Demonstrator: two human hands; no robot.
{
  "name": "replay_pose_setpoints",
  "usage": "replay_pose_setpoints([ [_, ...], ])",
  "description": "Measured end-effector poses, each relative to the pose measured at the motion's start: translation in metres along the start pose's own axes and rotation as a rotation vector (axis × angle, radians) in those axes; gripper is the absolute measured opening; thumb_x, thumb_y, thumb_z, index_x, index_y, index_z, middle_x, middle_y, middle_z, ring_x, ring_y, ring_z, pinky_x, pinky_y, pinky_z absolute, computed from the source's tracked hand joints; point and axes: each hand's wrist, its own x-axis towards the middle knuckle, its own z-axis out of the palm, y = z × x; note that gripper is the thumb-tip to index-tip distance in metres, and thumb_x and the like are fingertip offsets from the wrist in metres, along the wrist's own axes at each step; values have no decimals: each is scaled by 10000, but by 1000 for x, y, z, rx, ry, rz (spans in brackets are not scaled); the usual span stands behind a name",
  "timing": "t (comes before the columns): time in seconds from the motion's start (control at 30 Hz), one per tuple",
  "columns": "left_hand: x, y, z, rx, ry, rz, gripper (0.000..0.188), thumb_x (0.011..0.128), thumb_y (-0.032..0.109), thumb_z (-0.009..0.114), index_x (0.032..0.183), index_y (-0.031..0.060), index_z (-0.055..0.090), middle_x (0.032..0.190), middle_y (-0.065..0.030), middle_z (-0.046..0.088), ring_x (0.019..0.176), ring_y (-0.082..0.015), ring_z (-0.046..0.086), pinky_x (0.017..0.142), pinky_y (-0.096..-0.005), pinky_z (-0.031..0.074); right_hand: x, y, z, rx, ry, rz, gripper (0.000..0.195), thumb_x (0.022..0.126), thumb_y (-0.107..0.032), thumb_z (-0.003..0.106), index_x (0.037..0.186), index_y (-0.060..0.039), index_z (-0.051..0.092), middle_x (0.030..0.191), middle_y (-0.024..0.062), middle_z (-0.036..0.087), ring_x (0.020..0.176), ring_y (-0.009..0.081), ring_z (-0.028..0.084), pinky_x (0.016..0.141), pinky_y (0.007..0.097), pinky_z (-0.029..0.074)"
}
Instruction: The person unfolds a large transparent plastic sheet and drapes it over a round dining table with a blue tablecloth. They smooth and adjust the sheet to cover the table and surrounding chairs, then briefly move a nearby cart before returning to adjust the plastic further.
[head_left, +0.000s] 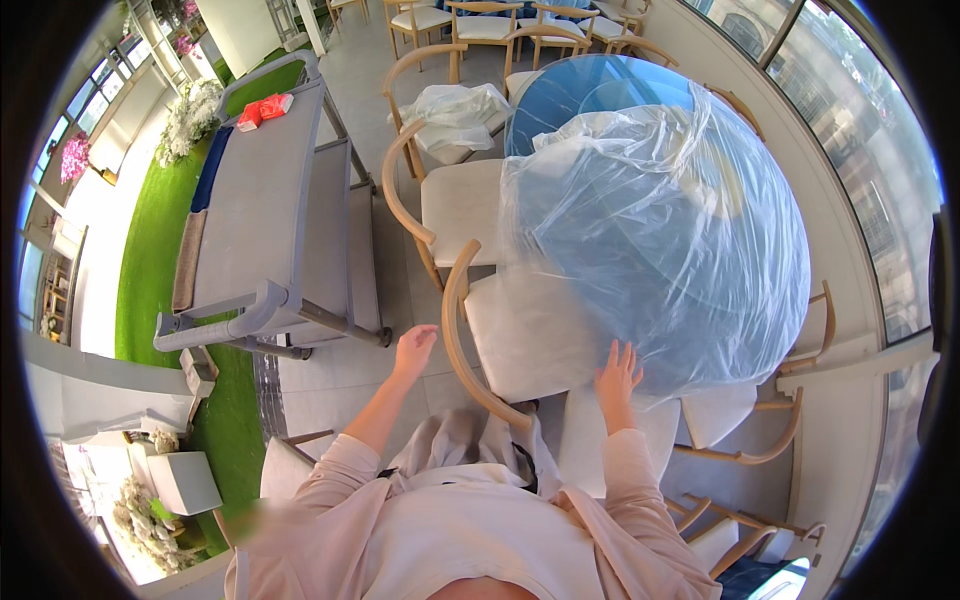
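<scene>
A round glass-topped table (600, 82) with a blue surface stands ahead on my right. A thin, clear plastic sheet (652, 247) drapes over most of it, bunched in folds near the far side and hanging past the near edge. My right hand (619, 379), fingers spread, is at the sheet's near edge; whether it touches the film I cannot tell. Left of a wooden chair's curved backrest (457, 330), my left hand (415, 351) hovers with loosely curled fingers and nothing visible in it. That chair's pale seat (525, 337) is pushed against the table, partly under the sheet.
A grey wheeled cart (247, 217) stands to the left, with a red packet (264, 110) and folded cloths (201, 210) on top. Another chair (457, 202) and one holding crumpled plastic (457, 109) flank the table. Windows (847, 150) line the right wall.
</scene>
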Motion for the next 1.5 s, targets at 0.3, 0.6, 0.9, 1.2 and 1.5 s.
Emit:
replay_pose_setpoints([
  [0.3,-53,36,-83,-201,209,38,178,880,97,543,1012,-1,611,891,-42,635,831,-110,613,735,-238,469,-71,-121,16,385,0,-734,328,770,-95,603,1094,-56,573,1204,147,501,1088,320,485,931,428,368],
  [0.6,-154,-10,-236,-164,924,102,171,861,92,567,998,0,610,952,-72,632,848,-153,614,741,-269,480,-46,-242,6,523,-151,-1197,251,783,-103,603,1028,-53,603,1075,98,574,1015,271,529,866,392,412],
  [0.9,-164,31,-415,837,1017,167,505,715,256,726,1134,52,531,1206,-117,506,1134,-301,451,969,-421,342,-103,-464,-54,537,80,-1552,361,800,-196,628,1135,-78,562,1131,97,532,1032,247,510,883,387,389],
  [1.2,-107,-7,-570,1133,560,395,567,663,387,729,1073,83,481,1209,-90,492,1222,-272,402,1086,-472,214,-157,-616,-15,372,380,-1368,516,755,-267,672,1227,-140,509,1085,67,504,1034,240,459,973,493,303],
  [1.5,-68,-17,-622,1107,395,563,552,592,491,707,949,88,585,898,-31,575,929,-241,515,905,-407,347,-144,-631,-19,320,300,-1336,468,745,-248,679,1179,-145,540,995,6,500,939,190,467,951,476,260],
])
